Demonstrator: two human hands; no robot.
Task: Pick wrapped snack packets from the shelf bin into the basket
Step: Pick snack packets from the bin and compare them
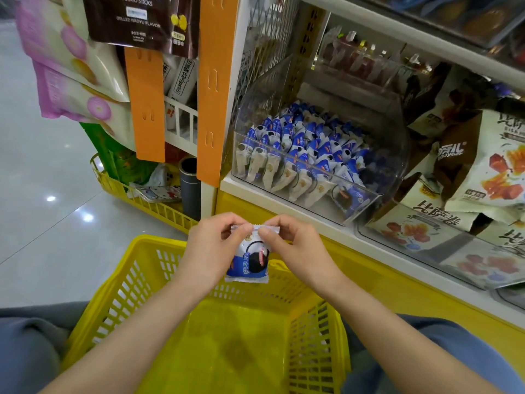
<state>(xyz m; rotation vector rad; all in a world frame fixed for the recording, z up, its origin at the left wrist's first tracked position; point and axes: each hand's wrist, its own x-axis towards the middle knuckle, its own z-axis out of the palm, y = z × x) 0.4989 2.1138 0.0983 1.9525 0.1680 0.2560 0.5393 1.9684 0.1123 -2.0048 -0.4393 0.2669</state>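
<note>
A blue-and-white wrapped snack packet (251,258) hangs over the far rim of the yellow basket (136,282). My left hand (211,248) and my right hand (295,247) both pinch its top sealed edge. The basket sits on my lap and its floor shows nothing inside. Up on the shelf, a clear plastic bin (352,207) holds several rows of the same blue-and-white packets (301,149).
Large snack bags (483,172) fill the shelf to the right of the bin. Orange hanging strips (147,109) and hanging bags are at the left. A second yellow basket (136,200) with a dark cylinder stands on the floor behind.
</note>
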